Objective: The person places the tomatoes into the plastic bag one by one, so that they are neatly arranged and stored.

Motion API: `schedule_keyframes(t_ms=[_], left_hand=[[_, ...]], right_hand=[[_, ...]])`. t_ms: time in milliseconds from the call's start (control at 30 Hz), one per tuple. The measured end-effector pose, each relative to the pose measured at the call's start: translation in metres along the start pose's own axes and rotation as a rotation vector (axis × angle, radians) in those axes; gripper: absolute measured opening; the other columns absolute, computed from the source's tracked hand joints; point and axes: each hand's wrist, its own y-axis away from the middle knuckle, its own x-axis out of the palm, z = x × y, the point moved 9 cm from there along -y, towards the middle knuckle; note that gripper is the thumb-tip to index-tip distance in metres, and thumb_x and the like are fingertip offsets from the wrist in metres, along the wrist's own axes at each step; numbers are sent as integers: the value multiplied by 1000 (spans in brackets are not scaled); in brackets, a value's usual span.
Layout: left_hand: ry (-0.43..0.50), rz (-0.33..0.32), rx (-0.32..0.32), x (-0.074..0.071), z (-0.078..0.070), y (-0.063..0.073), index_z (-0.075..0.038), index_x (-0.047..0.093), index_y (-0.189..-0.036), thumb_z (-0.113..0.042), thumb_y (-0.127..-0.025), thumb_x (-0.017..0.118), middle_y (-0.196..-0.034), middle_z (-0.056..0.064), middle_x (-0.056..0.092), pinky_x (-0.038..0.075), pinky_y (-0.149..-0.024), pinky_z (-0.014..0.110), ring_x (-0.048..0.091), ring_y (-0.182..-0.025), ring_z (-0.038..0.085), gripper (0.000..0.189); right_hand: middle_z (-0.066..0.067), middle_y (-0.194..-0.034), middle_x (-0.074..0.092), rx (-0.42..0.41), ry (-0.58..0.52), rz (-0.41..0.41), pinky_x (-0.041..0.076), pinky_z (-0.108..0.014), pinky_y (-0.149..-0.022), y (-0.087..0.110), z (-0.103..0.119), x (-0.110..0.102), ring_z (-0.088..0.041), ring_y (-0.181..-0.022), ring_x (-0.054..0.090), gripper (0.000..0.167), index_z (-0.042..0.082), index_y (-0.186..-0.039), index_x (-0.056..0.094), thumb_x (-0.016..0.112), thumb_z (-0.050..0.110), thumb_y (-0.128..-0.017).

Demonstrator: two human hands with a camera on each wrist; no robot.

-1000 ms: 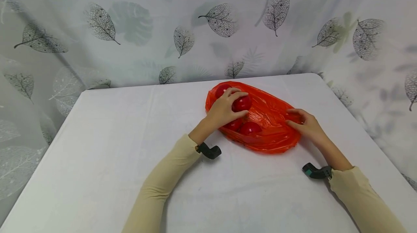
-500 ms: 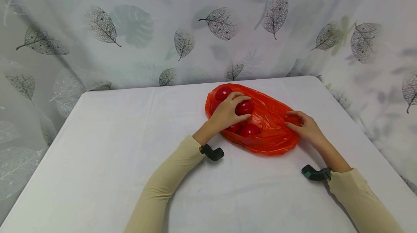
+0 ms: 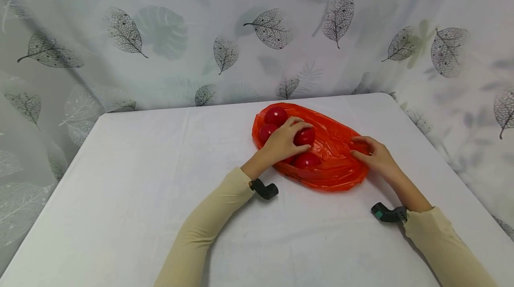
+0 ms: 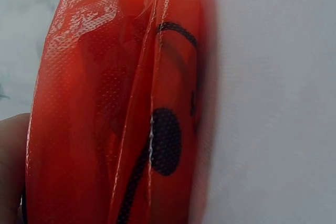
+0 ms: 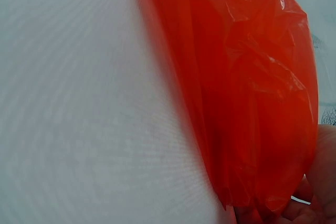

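An open red plastic bag (image 3: 335,157) lies on the white table with several glossy, round, apple-like red fruits in its left part. My left hand (image 3: 282,142) reaches over the rim and grips one red fruit (image 3: 304,136) between thumb and fingers. Two more, an upper fruit (image 3: 275,116) and a lower fruit (image 3: 267,132), sit left of that hand, and a front fruit (image 3: 307,160) rests below it. At the bag's right end, my right hand (image 3: 379,156) holds the rim with curled fingers. Only bag and part of a hand show in each wrist view; black marks show on the bag in the left one.
The white-covered table (image 3: 140,189) extends left and in front of the bag. Behind it hangs a pale curtain (image 3: 168,72) with leaf prints. A dark wrist camera (image 3: 265,189) sits on the left wrist, another camera (image 3: 388,212) on the right.
My left hand has moved a little right and toward me with the gripped fruit, uncovering the fruits at the bag's left end. The right hand has stayed at the bag's rim.
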Motion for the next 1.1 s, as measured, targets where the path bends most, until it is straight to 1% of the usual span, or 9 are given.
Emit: schedule_keyframes(t_ms=[167, 300, 500, 700, 900, 1100], left_hand=[[-16, 16, 6, 2, -1, -1, -19, 54, -136, -35, -87, 73, -135, 6, 46, 54, -92, 35, 60, -111, 20, 55], [-19, 45, -1, 4, -2, -1, -20, 53, -137, -34, -88, 73, -136, 7, 46, 54, -92, 36, 60, -110, 21, 55], [-29, 101, -18, 7, -2, -3, -21, 52, -139, -34, -89, 71, -139, 6, 45, 53, -94, 37, 59, -115, 21, 56], [-44, 152, -24, 10, -1, -4, -20, 54, -139, -36, -89, 70, -140, 5, 48, 51, -97, 39, 55, -122, 20, 54], [-49, 174, -11, 8, -4, -4, -19, 56, -138, -36, -91, 68, -140, 5, 50, 50, -99, 37, 53, -125, 18, 52], [-55, 174, -25, 9, -3, -1, -20, 55, -139, -38, -93, 65, -141, 4, 50, 51, -98, 38, 53, -126, 18, 50]], right_hand=[[-32, -131, 48, 6, 0, 3, 43, -5, -70, 0, 0, 0, -37, -107, 48, 50, -7, -138, 43, 58, 19, -98], [-32, -131, 48, -2, 6, 0, 43, -5, -70, -1, 1, -1, -36, -106, 48, 49, -7, -137, 44, 58, 18, -98], [-32, -130, 49, -5, 7, -2, 44, -6, -70, 0, 0, -1, -35, -104, 48, 48, -7, -137, 44, 58, 18, -98], [-32, -133, 46, 15, -9, 5, 43, -4, -71, 0, -1, 2, -38, -109, 48, 50, -7, -138, 42, 57, 18, -98], [-32, -132, 48, 9, -10, 1, 45, -5, -70, 0, -1, 1, -36, -106, 48, 49, -7, -138, 43, 58, 18, -98], [-32, -131, 48, 5, -6, 4, 44, -5, -71, 0, 0, 1, -36, -107, 48, 49, -8, -137, 44, 58, 19, -98]])
